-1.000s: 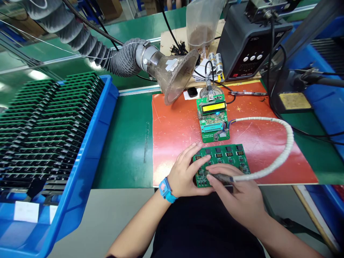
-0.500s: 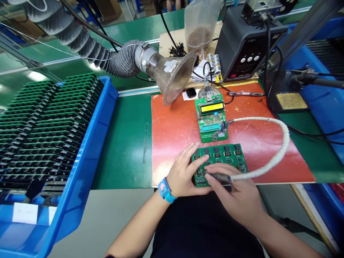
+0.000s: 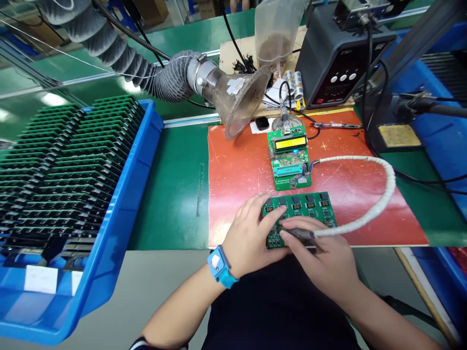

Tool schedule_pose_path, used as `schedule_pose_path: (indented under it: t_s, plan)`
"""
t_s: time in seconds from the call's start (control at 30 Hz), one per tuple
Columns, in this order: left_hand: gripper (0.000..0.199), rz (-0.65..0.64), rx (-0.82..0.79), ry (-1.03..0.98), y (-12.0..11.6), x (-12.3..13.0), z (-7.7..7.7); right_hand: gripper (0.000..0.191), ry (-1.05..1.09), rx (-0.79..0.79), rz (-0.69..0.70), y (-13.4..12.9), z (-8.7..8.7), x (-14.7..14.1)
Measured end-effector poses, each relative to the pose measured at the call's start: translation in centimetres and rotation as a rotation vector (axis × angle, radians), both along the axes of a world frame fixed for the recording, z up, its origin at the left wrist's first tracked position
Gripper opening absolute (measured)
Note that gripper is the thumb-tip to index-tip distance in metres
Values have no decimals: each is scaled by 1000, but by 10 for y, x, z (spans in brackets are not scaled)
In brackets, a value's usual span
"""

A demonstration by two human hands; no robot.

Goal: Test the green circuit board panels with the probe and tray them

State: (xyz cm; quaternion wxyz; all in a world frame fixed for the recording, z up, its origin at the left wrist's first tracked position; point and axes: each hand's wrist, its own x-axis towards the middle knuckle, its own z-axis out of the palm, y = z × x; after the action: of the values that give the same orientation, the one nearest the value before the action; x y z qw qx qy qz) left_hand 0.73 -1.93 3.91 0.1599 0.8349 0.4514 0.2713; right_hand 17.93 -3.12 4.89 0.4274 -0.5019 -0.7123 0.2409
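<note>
A green circuit board (image 3: 296, 200) with several small digit displays lies at the front edge of the red mat. My left hand (image 3: 251, 233), with a blue watch on its wrist, grips the board's left end, its index finger reaching over the top face. Between the thumb and fingers of my right hand (image 3: 324, 257) is a dark probe (image 3: 297, 233), its tip down at the board's left part; the exact contact point is hidden. A white-wrapped cable (image 3: 388, 189) runs from the probe to a programmer board (image 3: 290, 160) with a lit yellow screen, just behind.
To the left stands a blue bin (image 3: 146, 131) packed with rows of boards. A fume extractor hood (image 3: 244, 102) hangs over the red mat (image 3: 233, 170). A soldering station (image 3: 335, 63) stands at the back right, with tweezers (image 3: 337, 126) in front and a sponge (image 3: 399, 135) beside.
The view has shifted slightly. Both hands keep their hold on the board and the probe, with little visible movement.
</note>
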Motion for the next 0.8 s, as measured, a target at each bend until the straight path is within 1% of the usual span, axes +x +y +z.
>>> schedule_pose_path:
  t_s: [0.1,0.2,0.3,0.4,0.43,0.5,0.57,0.63,0.7,0.73,0.8]
  plan:
    - [62,-9,15,-34,4,-1,2,9,35,-40,10,-2,3,1]
    - [70,-19,24,-74,6,-2,6,8,144,-141,-6,-7,11,7]
    - [76,-12,44,-97,8,-11,13,10,366,-279,-89,-11,19,24]
    - [81,65,86,-104,9,-35,17,14,555,-321,-206,-10,19,49]
    - [82,111,95,-106,10,-47,16,15,571,-328,-241,-8,17,58]
    - [84,208,93,-122,13,-73,8,16,527,-356,-284,-5,11,73]
    - [83,306,72,-153,17,-98,-7,17,435,-374,-297,-3,4,83]
    - [84,411,10,-117,21,-116,-22,18,352,-377,-280,-2,-4,87]
    - [88,460,-56,-6,24,-123,-32,18,306,-372,-253,-2,-9,86]
    - [88,464,-66,55,24,-122,-35,18,293,-372,-244,-3,-12,86]
    - [87,437,-17,128,22,-110,-33,18,273,-367,-233,-3,-14,84]
